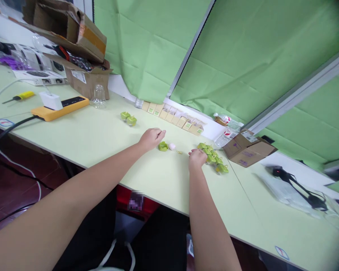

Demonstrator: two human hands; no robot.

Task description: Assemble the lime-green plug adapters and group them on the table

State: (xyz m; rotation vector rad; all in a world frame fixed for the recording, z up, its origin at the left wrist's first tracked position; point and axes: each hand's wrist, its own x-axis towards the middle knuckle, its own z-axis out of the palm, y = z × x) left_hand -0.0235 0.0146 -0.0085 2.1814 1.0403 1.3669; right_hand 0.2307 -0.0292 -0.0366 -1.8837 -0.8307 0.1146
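Observation:
My left hand is held above the table with its fingers curled; whatever may be in them is hidden. Just to its right stands a small green cup-like piece, open at the top. Beside that piece are a small pale pinkish-white rounded item and a thin yellow-green bit. My right hand is closed at the left edge of a cluster of small green-topped containers, partly covering them. Its fingertips are too small to show whether they grip anything. Two more green-topped containers sit farther left.
Small cardboard boxes line the table's back edge. Plastic bottles and a carton stand at right, near a black strapped device. At left are an orange power strip, a clear glass and a yellow-handled screwdriver.

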